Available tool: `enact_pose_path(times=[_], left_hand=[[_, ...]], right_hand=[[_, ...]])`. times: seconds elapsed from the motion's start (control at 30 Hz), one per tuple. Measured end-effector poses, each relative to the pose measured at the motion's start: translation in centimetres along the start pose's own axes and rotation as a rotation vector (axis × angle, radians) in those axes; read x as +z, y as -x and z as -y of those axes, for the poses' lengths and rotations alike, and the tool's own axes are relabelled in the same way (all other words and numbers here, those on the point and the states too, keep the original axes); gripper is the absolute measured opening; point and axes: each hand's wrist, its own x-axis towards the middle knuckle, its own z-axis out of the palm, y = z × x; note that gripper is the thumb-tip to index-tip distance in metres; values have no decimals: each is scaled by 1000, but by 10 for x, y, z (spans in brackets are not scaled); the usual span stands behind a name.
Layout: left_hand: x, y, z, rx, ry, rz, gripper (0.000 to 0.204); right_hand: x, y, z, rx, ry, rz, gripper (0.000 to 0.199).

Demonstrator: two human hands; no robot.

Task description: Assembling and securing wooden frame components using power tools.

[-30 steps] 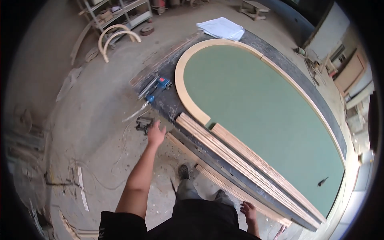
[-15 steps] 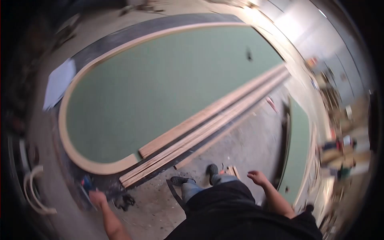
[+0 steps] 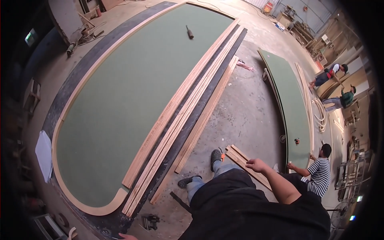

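Note:
My right hand (image 3: 258,165) hangs in front of my body, fingers loosely bent and apart, with nothing visible in it. Below it in the picture, several short wooden strips (image 3: 239,157) lie on the floor. Only a sliver of my left hand (image 3: 128,237) shows at the lower edge, by the dark table's near corner; its fingers are mostly hidden. On the dark table (image 3: 102,30) lies a large green panel (image 3: 120,96) with a curved pale wooden edge strip (image 3: 64,112). Long wooden strips (image 3: 176,116) run along the panel's straight right side.
A dark bottle-shaped tool (image 3: 189,33) lies on the panel. White sheets (image 3: 43,154) lie at the table's left edge. At the right, a person in a striped shirt (image 3: 319,176) sits by a second green panel (image 3: 294,100). Two people (image 3: 329,76) work farther off. Black clamp-like hardware (image 3: 150,222) is near my feet.
My view has turned to the right, bringing the striped-shirt person into sight. My left hand has dropped almost out of the picture. My right hand stays in front of me, still without anything visible in it.

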Motion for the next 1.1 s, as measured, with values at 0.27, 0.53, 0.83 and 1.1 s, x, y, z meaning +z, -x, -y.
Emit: enact_pose_path(times=[0.27,0.53,0.83,1.1], left_hand=[[-53,195,-192,303,123,392,55],[-44,390,-488,1008,824,808,40],[-34,536,-736,1653,1025,1084,43],[10,683,-917,1854,1042,1355,39]], right_hand=[[-76,-117,-61,-172,-48,11,48],[-237,-158,2,-547,-328,220,61],[-307,-153,38,-458,-1060,-189,36],[-456,-267,5,-217,-1710,-616,40]])
